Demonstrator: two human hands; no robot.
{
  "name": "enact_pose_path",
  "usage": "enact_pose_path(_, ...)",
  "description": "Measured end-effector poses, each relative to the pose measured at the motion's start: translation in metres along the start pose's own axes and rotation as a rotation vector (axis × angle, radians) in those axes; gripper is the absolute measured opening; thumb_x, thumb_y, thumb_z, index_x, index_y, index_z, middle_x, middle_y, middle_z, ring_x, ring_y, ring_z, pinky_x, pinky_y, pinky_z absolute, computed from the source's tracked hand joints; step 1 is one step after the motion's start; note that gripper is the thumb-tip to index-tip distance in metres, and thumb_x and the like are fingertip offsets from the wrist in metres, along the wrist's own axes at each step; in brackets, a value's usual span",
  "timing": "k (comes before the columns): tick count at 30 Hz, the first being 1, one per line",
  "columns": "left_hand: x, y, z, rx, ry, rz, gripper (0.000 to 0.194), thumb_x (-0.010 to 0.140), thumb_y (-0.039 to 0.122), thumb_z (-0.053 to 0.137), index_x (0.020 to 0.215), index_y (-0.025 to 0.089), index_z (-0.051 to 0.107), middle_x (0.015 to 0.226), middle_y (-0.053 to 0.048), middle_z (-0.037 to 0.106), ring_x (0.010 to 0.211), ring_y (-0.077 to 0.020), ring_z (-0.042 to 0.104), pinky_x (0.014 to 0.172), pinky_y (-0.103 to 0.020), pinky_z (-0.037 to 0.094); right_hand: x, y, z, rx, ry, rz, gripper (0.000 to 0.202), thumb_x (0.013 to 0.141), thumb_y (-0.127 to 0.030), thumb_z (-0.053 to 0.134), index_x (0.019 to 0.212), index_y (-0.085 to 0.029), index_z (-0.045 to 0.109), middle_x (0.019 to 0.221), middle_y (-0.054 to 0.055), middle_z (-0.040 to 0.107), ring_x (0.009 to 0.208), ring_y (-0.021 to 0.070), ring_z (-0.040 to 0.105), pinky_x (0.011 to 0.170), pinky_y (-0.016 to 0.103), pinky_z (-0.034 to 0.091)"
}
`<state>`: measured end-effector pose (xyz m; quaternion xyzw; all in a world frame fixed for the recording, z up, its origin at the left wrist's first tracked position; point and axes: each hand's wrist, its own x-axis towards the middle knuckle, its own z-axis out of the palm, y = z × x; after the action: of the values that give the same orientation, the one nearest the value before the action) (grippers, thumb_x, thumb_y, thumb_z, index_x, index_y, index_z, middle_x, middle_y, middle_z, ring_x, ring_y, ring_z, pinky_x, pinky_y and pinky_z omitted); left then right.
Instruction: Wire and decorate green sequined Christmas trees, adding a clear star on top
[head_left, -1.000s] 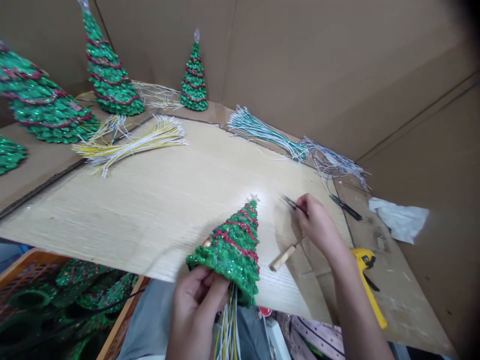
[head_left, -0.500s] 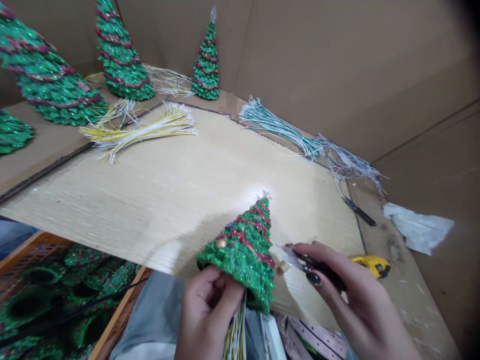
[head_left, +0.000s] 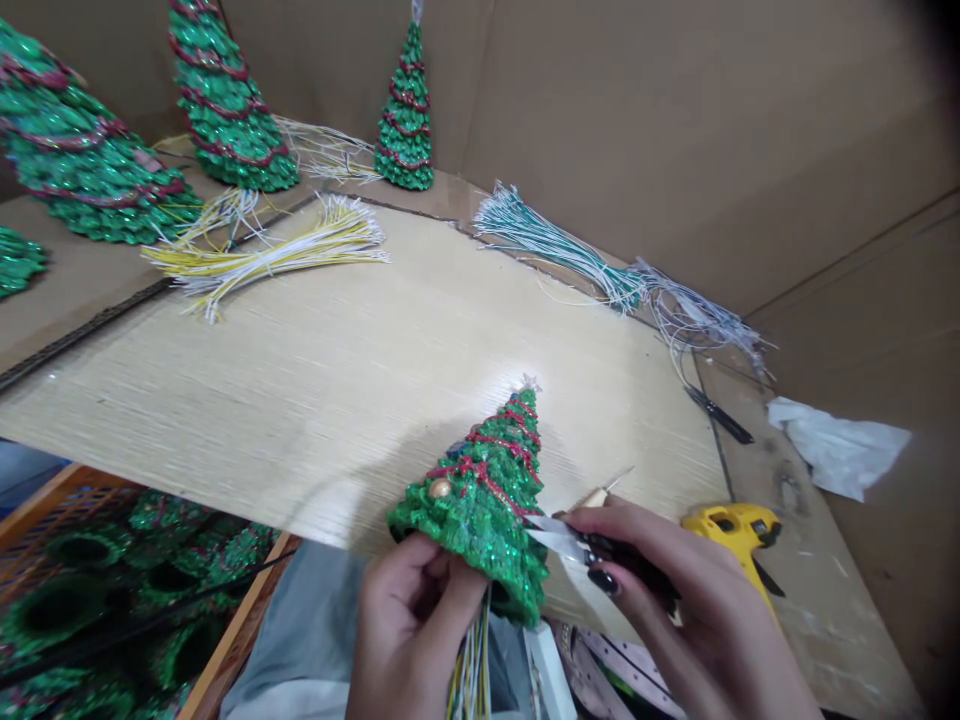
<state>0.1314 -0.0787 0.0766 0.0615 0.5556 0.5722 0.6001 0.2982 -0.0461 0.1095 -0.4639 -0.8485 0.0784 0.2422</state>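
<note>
My left hand (head_left: 420,620) is closed on the lower rim of a glittery green Christmas tree ornament (head_left: 487,500). The tree leans with its star tip up and to the right, its hollow base toward me. Yellow and white wires (head_left: 471,665) hang from inside the base. Black-handled thread snips (head_left: 559,540) are gripped in my right hand (head_left: 667,580); their two silver blades are apart, close against the tree's right side by the red garland. Whether the blades touch it I cannot tell. Just beyond my right fingers lies a wooden-handled awl (head_left: 598,496).
A yellow glue gun (head_left: 731,525) lies at right, near black snips (head_left: 718,414) and a white tissue (head_left: 840,445). Yellow-white wires (head_left: 277,250) and green-white wires (head_left: 551,240) lie farther back. Trees (head_left: 405,125) stand behind. An orange crate (head_left: 244,610) of trees sits lower left.
My right hand has moved left, bringing the snips' blades up to the tree and uncovering more of the awl and glue gun. The left hand's hold is unchanged; the view has shifted slightly.
</note>
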Motion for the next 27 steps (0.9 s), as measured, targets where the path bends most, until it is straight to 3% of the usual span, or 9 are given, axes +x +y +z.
enact_pose_path(3,0.0,0.001,0.0,-0.013,-0.008,-0.005,0.027,0.058,0.037,0.093,0.072,0.018,0.079,0.061,-0.001,0.07,0.059,-0.0149,0.064,0.064,-0.023,0.052,0.003,0.0,-0.002,0.02,-0.054,-0.009,0.02,0.105,-0.036,0.047,0.114,-0.03,0.063,0.099,-0.003,0.079,0.084,0.0104,0.077,0.069,0.013,0.06)
enact_pose_path(8,-0.001,0.004,-0.001,-0.018,-0.006,0.005,0.021,0.057,0.031,0.093,0.067,0.019,0.077,0.05,0.004,0.059,0.048,-0.0091,0.05,0.064,-0.023,0.051,0.008,0.001,-0.006,0.075,-0.119,-0.019,0.017,0.105,-0.034,0.048,0.115,-0.029,0.06,0.1,-0.004,0.079,0.087,0.009,0.077,0.071,0.011,0.059)
enact_pose_path(11,0.001,0.002,-0.004,0.016,0.0,-0.017,0.024,0.053,0.03,0.094,0.062,0.019,0.075,0.05,0.004,0.054,0.048,-0.0079,0.046,0.053,-0.018,0.042,0.009,0.001,-0.006,0.095,-0.115,-0.007,0.016,0.104,-0.034,0.05,0.115,-0.03,0.061,0.101,-0.005,0.079,0.089,0.0082,0.076,0.076,0.011,0.059)
enact_pose_path(13,0.004,-0.002,-0.007,0.031,0.004,-0.022,0.026,0.052,0.032,0.094,0.06,0.018,0.073,0.051,0.003,0.055,0.05,-0.0091,0.047,0.05,-0.018,0.039,0.008,0.002,-0.006,0.088,-0.099,0.004,0.017,0.104,-0.035,0.051,0.115,-0.031,0.063,0.101,-0.006,0.079,0.089,0.0082,0.076,0.078,0.012,0.059)
enact_pose_path(19,0.008,-0.013,-0.014,0.092,0.006,-0.006,0.03,0.053,0.039,0.091,0.059,0.018,0.071,0.056,0.001,0.061,0.059,-0.0143,0.055,0.056,-0.022,0.045,0.003,0.004,-0.009,0.094,-0.089,0.026,0.019,0.1,-0.033,0.057,0.116,-0.031,0.067,0.104,-0.003,0.079,0.094,0.0123,0.076,0.08,0.017,0.062)
enact_pose_path(27,0.007,-0.015,-0.014,0.09,-0.018,0.024,0.025,0.059,0.04,0.088,0.07,0.02,0.077,0.062,0.001,0.069,0.063,-0.0143,0.06,0.06,-0.021,0.048,-0.006,0.003,-0.006,0.165,-0.106,0.132,0.022,0.099,-0.034,0.058,0.12,-0.035,0.066,0.109,-0.004,0.077,0.099,0.0138,0.073,0.086,0.023,0.061)
